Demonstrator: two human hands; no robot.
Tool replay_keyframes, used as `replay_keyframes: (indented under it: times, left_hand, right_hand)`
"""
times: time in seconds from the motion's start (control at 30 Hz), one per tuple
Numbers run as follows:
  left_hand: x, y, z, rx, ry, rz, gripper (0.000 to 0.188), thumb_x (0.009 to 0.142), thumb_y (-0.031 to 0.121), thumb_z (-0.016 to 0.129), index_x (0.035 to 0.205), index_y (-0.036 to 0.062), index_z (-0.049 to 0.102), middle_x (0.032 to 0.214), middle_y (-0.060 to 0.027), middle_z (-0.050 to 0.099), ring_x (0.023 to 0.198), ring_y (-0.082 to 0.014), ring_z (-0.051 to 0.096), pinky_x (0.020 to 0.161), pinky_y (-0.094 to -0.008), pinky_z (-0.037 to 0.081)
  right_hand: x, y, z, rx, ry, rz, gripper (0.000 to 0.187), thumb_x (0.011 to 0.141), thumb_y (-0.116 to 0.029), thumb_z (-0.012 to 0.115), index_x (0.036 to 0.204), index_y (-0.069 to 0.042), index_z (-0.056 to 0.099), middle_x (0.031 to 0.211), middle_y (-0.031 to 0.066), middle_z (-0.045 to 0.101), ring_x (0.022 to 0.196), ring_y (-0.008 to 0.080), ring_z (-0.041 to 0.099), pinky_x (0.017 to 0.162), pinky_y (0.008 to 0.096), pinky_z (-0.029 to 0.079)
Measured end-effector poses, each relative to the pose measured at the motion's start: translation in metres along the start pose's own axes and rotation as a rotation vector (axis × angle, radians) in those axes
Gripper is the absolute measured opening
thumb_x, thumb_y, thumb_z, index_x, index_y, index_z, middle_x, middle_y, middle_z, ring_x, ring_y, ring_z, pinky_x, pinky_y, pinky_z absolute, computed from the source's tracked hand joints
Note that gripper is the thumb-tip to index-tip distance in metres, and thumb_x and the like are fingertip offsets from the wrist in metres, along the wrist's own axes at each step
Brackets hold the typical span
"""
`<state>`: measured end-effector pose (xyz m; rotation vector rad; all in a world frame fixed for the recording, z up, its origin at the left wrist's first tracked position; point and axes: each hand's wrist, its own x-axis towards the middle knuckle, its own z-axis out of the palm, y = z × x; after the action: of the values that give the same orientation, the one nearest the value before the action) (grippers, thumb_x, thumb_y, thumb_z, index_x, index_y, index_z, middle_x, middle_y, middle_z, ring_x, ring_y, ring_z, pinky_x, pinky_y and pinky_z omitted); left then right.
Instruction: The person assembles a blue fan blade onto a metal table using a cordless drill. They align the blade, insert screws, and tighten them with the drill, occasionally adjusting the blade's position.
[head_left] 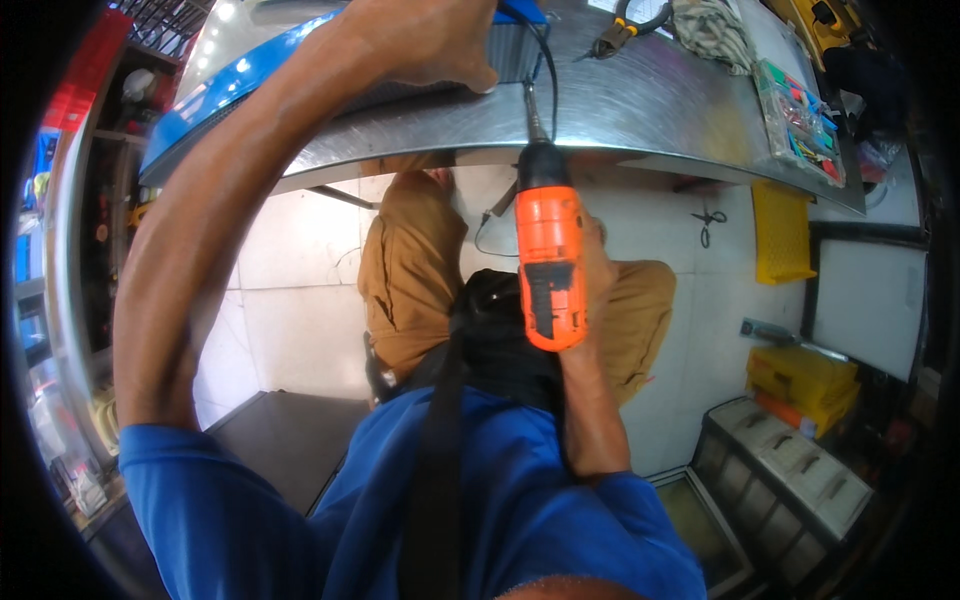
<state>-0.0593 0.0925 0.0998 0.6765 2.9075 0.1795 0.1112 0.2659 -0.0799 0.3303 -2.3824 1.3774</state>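
Observation:
An orange and black cordless drill (550, 255) points away from me, its long metal bit reaching over the bench edge to a blue and grey casing (515, 50). My right hand (600, 260) is wrapped around the drill's handle, mostly hidden beneath its body. At the top of the view my left hand (430, 45) grips the casing from above, thumb near its front; the other fingers are mostly out of sight. A black cable (552, 75) hangs from the casing beside the bit. Whether the bit touches a screw, I cannot tell.
Pliers (622, 32), a crumpled cloth (712, 32) and a clear box of colourful small parts (800, 125) lie on the metal bench (660, 115). Below are scissors (708, 225), a yellow basket (782, 235) and a drawer cabinet (790, 465). Shelves stand at left.

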Motion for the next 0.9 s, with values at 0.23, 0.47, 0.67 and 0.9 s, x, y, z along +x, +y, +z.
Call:
replay_keyframes:
  times: [0.23,0.47,0.67,0.9]
  left_hand:
    - [0.002,-0.003,0.006,0.032,0.027,0.019,0.065,0.069,0.022,0.083,0.130,0.0094,0.063,0.082,-0.0095,0.072,0.074,-0.0240,0.069,0.067,-0.0389,0.053]
    - [0.003,-0.003,0.004,0.012,-0.003,0.013,0.064,0.069,0.021,0.083,0.129,0.0094,0.063,0.081,-0.0097,0.072,0.075,-0.0254,0.069,0.068,-0.0407,0.054]
    - [0.002,-0.006,0.009,-0.017,0.087,0.072,0.062,0.069,0.020,0.082,0.128,0.0089,0.063,0.082,-0.0112,0.072,0.077,-0.0280,0.071,0.070,-0.0426,0.055]
    - [0.005,-0.003,0.005,0.013,0.045,0.058,0.063,0.068,0.020,0.083,0.127,0.0097,0.064,0.083,-0.0120,0.073,0.076,-0.0295,0.071,0.070,-0.0422,0.055]
  right_hand:
    - [0.001,0.001,0.000,-0.062,0.011,-0.062,0.078,0.080,-0.013,0.087,0.142,0.013,0.049,0.115,0.0214,0.072,0.103,0.0295,0.074,0.089,0.0368,0.060]
    - [0.004,-0.003,-0.002,-0.015,0.023,-0.025,0.074,0.080,-0.012,0.086,0.140,0.013,0.051,0.114,0.0194,0.073,0.101,0.0277,0.074,0.087,0.0374,0.061]
    - [0.006,-0.005,-0.002,0.020,0.017,-0.007,0.072,0.081,-0.012,0.086,0.139,0.012,0.052,0.113,0.0208,0.073,0.100,0.0293,0.074,0.087,0.0371,0.061]
    - [0.010,0.002,-0.003,-0.165,0.045,-0.123,0.074,0.079,-0.013,0.087,0.140,0.010,0.053,0.114,0.0190,0.073,0.100,0.0293,0.074,0.087,0.0359,0.061]
